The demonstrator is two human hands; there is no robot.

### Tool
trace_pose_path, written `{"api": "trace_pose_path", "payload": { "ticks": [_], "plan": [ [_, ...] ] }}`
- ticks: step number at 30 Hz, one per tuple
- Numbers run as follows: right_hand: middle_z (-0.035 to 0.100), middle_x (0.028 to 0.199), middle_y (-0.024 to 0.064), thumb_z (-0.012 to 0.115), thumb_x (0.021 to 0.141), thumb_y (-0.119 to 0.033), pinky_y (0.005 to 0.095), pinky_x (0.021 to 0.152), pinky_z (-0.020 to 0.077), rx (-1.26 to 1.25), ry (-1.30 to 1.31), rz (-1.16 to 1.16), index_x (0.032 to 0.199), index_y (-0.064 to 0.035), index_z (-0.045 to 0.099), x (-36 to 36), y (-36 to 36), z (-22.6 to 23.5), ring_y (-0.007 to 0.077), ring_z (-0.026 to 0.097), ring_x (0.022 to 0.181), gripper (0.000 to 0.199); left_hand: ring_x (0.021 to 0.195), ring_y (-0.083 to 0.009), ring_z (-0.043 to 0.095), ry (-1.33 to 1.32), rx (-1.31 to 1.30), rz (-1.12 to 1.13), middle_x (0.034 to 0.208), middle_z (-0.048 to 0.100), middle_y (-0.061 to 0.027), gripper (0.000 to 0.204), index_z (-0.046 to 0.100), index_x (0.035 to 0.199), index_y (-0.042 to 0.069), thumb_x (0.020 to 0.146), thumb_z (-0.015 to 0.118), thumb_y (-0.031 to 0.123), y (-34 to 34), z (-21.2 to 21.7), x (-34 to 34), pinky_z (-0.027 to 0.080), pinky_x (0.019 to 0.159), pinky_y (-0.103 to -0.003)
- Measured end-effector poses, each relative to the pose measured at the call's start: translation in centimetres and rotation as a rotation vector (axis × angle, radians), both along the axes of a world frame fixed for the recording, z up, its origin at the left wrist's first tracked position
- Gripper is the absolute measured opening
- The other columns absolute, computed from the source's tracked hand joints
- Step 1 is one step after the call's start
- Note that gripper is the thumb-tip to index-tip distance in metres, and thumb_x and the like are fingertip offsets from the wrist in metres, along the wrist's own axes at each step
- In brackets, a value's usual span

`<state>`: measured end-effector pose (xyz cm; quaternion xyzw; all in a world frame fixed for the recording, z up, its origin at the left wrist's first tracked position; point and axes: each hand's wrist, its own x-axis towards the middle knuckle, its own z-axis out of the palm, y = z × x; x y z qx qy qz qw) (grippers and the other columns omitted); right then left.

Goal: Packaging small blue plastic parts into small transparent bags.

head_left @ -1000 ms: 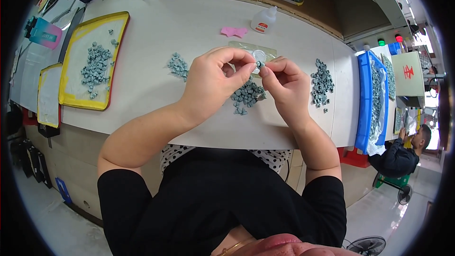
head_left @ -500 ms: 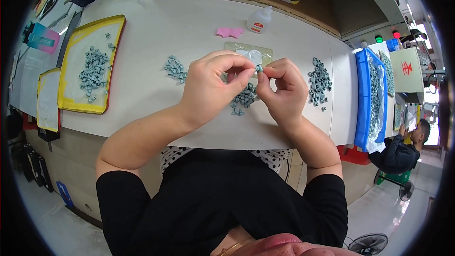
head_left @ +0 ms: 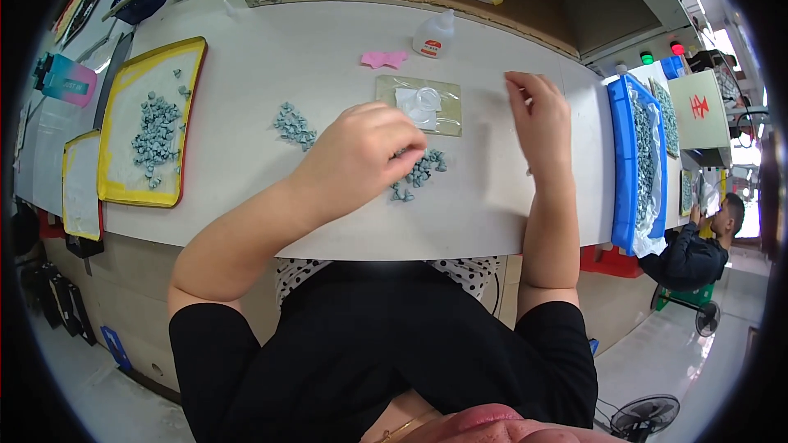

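Note:
My left hand (head_left: pixel 361 148) hovers at the left edge of a middle pile of small grey-green pieces (head_left: pixel 427 166), partly covering it. Its thumb and fingers are pressed together; what they hold, if anything, is hidden. My right hand (head_left: pixel 542 115) is raised over the table to the right, fingers bent and drawn toward the thumb, and no held thing can be made out. The hand and wrist hide most of the right pile. Between the hands, farther back, a flat khaki pad (head_left: pixel 449 121) carries a clear round dish (head_left: pixel 427 99) on white paper.
Another pile of pieces (head_left: pixel 294 126) lies left of my left hand. Behind the pad are a pink scrap (head_left: pixel 383 59) and a white squeeze bottle (head_left: pixel 433 35). A yellow-rimmed tray (head_left: pixel 111 184) stands left, a blue bin (head_left: pixel 624 164) right. A co-worker (head_left: pixel 698 246) sits beyond it.
My hands, which were together holding a small piece above the middle pile, have parted. The right hand moved right; the left dropped slightly nearer to the pile. The dish and pad are now uncovered.

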<state>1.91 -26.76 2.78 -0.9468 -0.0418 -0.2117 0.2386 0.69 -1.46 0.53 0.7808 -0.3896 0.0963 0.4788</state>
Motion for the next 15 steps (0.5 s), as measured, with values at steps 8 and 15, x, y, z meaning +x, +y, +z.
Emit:
{"api": "trace_pose_path", "payload": {
  "ticks": [8,15],
  "plan": [
    [0.064,0.090,0.0181,0.062,0.081,-0.005,0.0387,0.075,0.0500,-0.202,0.302,-0.267,0.092,0.0006,0.066,1.3,-4.4,-1.6,0.0313,0.063,0.080,0.013,0.084,-0.0293,0.059,-0.113,0.326,0.389,0.087,0.061,-0.0120,0.011,0.064,0.087,0.002,0.076,0.064,0.004,1.4,-0.1,0.0,0.050,0.073,-0.036],
    [0.063,0.094,0.0175,0.060,0.080,-0.003,0.0371,0.075,0.0500,-0.213,0.303,-0.214,0.091,0.0012,0.066,1.3,-4.5,-2.2,0.0308,0.062,0.080,0.013,0.081,-0.0328,0.056,-0.028,0.839,0.616,0.086,0.057,-0.0223,0.014,0.059,0.084,-0.004,0.070,0.059,-0.009,3.1,0.0,0.5,0.050,0.074,-0.039]
  ]
}}
